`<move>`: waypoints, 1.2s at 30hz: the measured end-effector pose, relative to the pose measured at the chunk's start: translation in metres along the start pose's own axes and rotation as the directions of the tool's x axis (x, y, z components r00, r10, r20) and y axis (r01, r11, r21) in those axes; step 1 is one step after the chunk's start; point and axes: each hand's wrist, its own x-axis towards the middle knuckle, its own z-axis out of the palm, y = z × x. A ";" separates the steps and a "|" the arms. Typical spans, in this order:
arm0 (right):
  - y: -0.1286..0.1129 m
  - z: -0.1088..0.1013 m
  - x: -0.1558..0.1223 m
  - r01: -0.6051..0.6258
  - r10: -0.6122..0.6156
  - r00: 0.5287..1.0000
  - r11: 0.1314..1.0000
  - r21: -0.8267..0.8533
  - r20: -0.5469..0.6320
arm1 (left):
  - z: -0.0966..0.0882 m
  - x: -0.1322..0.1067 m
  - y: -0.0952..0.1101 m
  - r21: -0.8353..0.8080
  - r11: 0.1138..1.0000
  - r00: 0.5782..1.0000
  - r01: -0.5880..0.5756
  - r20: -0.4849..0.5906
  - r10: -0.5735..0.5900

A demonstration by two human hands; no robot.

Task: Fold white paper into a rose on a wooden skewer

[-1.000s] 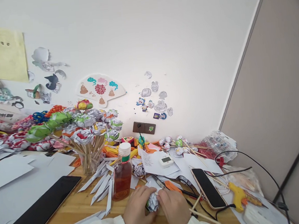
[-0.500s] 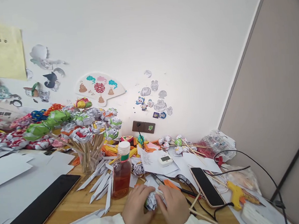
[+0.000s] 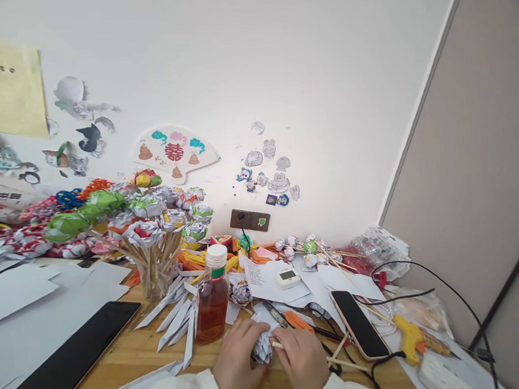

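Observation:
Both my hands meet low in the middle of the view over the wooden desk [image 3: 132, 355]. My left hand [image 3: 235, 362] curls round a small white-and-grey folded paper flower [image 3: 262, 348]. My right hand [image 3: 302, 360] presses against the flower's other side, fingers closed, and pinches a thin wooden stick [image 3: 277, 345] whose tip pokes out towards the flower. White sleeves cover both wrists.
A bottle of red liquid [image 3: 212, 296] stands just behind my left hand. Folded paper strips [image 3: 176, 321], a cup of paper flowers on sticks [image 3: 154, 245], a black tablet [image 3: 61, 366], orange scissors [image 3: 296, 321], a phone [image 3: 359, 324], a yellow glue gun [image 3: 409, 332] and cables crowd the desk.
My hands have stayed on the paper flower and turned it a little. A stick tip now shows at my right fingers. The view has shifted slightly.

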 end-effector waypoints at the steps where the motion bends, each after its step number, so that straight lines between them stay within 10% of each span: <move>1: 0.000 0.000 0.000 0.001 -0.001 1.000 1.000 -0.001 0.007 | 0.000 0.000 0.000 0.002 1.000 1.000 -0.001 -0.005 0.001; 22: -0.001 0.008 -0.002 0.059 -0.061 0.998 0.993 -0.099 -0.018 | 0.004 -0.002 -0.004 -0.029 1.000 1.000 0.006 -0.026 -0.007; 36: 0.017 -0.005 0.002 -0.101 0.096 0.992 0.993 0.064 0.083 | 0.002 0.002 0.005 -0.366 0.924 0.984 0.106 -0.097 -0.152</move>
